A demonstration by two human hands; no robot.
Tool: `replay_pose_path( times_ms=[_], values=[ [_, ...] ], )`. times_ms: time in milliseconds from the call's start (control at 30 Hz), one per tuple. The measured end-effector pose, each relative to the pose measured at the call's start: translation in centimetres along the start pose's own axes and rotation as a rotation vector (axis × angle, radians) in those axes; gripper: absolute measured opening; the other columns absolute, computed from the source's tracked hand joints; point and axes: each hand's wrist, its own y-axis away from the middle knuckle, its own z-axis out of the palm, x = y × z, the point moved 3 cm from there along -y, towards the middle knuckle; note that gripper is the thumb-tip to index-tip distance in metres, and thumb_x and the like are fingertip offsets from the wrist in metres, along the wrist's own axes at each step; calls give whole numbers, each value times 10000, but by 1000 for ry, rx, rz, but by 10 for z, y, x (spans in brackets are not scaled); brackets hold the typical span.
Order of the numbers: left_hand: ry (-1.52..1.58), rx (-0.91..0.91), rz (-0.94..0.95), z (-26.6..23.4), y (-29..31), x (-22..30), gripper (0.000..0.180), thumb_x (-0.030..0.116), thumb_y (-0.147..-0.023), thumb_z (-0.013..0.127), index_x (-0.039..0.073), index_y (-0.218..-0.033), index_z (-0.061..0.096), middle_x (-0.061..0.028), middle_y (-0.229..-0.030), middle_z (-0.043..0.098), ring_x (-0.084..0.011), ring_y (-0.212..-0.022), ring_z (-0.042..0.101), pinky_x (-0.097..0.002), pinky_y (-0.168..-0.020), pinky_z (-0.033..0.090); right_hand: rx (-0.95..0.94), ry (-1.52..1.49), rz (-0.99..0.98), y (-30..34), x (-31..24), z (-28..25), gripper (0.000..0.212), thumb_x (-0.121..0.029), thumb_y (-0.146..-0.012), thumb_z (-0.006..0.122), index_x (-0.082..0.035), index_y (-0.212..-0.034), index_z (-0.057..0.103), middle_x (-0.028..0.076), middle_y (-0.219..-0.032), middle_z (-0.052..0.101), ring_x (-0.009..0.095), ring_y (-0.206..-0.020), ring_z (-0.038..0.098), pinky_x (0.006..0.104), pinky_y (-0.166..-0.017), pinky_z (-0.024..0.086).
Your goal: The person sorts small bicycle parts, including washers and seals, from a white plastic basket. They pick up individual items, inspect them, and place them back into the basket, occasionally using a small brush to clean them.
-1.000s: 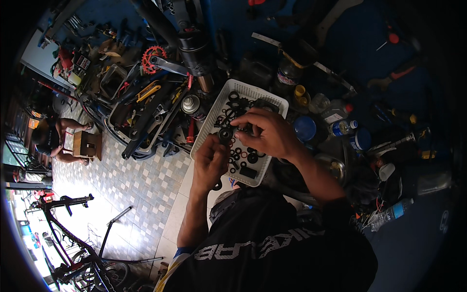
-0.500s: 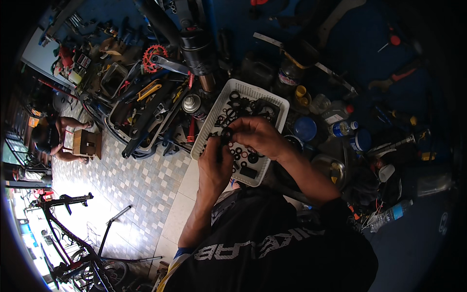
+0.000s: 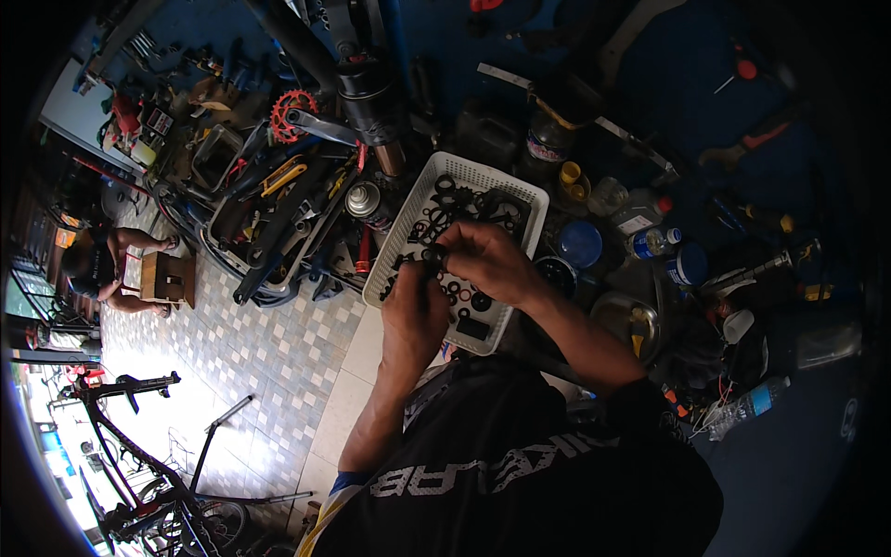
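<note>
A white perforated plastic basket (image 3: 509, 327) lies in front of me, scattered with black rings, seals and other small parts. Over its middle my two hands meet. My right hand (image 3: 490, 264) pinches a small black ring (image 3: 434, 252) between thumb and fingertips. Close against it, my left hand (image 3: 414, 304) is closed with its fingers curled; what it grips, if anything, is hidden by the fingers. Below the hands, a black rectangular piece (image 3: 473, 328) and several small rings (image 3: 461, 293) lie on the basket floor.
A spray can (image 3: 366, 202) and a red-handled tool (image 3: 363, 252) stand left of the basket, beside a bin of tools (image 3: 278, 218). Bottles (image 3: 648, 243) and a blue-lidded tub (image 3: 581, 244) crowd the right. A person (image 3: 102, 269) sits at far left; a bike frame (image 3: 121, 464) stands lower left.
Both hands stay together over the basket, with only a slight shift of the fingers around the small black ring. The whole view has tilted a little.
</note>
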Motion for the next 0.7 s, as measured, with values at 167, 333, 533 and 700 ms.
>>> replay_pose_path(
  times_ms=[167,333,533,700],
  values=[
    [587,-140,-295,-4,-8,-6,114,147,-1044,494,60,-971,489,24,-707,522,-26,-548,465,-191,-453,375,62,-11,-125,-1,5,-3,276,-171,-884,747,-23,-1100,661,-6,-831,660,51,-723,596,236,-633,484],
    [625,-146,-302,1,-8,-10,105,154,-1045,498,59,-1000,489,21,-719,515,-22,-560,458,-176,-451,360,105,312,-119,0,-14,0,253,-159,-915,749,-22,-1108,660,0,-865,676,51,-807,629,229,-687,499],
    [198,-13,-50,3,-8,-18,107,121,-988,569,15,-979,559,-45,-692,560,-135,-567,526,-309,-555,453,86,261,-185,-6,-11,0,176,-148,-917,745,-28,-988,638,-4,-844,663,56,-765,605,235,-688,496],
    [39,16,-39,-9,-11,4,143,125,-981,577,-3,-1039,599,-121,-733,597,-182,-648,584,-342,-622,480,3,24,-204,-20,1,3,152,-135,-922,741,-42,-963,628,-32,-821,634,55,-760,595,236,-686,495]
  ],
)
